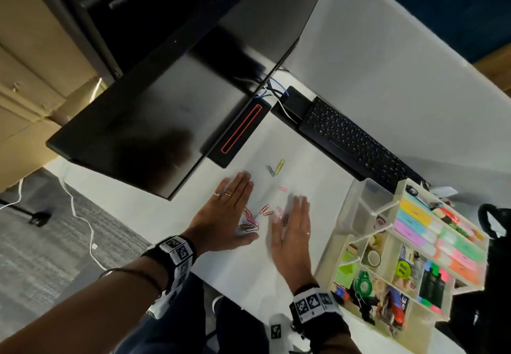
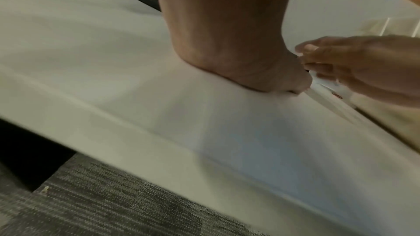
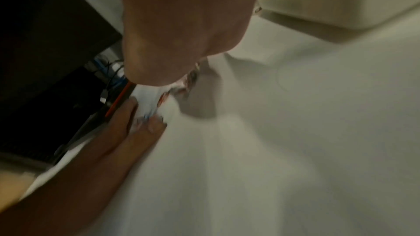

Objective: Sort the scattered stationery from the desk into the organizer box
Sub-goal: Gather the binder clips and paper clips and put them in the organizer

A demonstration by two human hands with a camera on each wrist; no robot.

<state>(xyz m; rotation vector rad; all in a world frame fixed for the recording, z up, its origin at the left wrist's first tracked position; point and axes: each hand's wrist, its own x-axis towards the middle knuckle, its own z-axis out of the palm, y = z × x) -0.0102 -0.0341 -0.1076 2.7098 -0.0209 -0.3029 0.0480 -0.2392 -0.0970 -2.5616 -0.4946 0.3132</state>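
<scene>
Several coloured paper clips (image 1: 266, 210) lie on the white desk (image 1: 298, 154) between my two hands. My left hand (image 1: 225, 209) lies flat with straight fingers, its edge against a bunch of clips (image 1: 250, 225). My right hand (image 1: 291, 229) is flat too, just right of the clips. A yellow clip (image 1: 279, 166), a blue clip (image 1: 270, 170) and a pink clip (image 1: 282, 189) lie farther out. The clear organizer box (image 1: 367, 207) stands to the right. Both wrist views are blurred; clips (image 3: 181, 85) show under the right palm (image 3: 181, 24), and the left palm (image 2: 227, 24) rests on the desk.
A black monitor (image 1: 171, 104) hangs over the desk's left side, with a black base unit (image 1: 240, 132) behind the clips. A black keyboard (image 1: 354, 140) lies at the back right. The organizer holds highlighters, sticky notes (image 1: 431, 232) and tape. Grey carpet (image 1: 41, 243) lies below left.
</scene>
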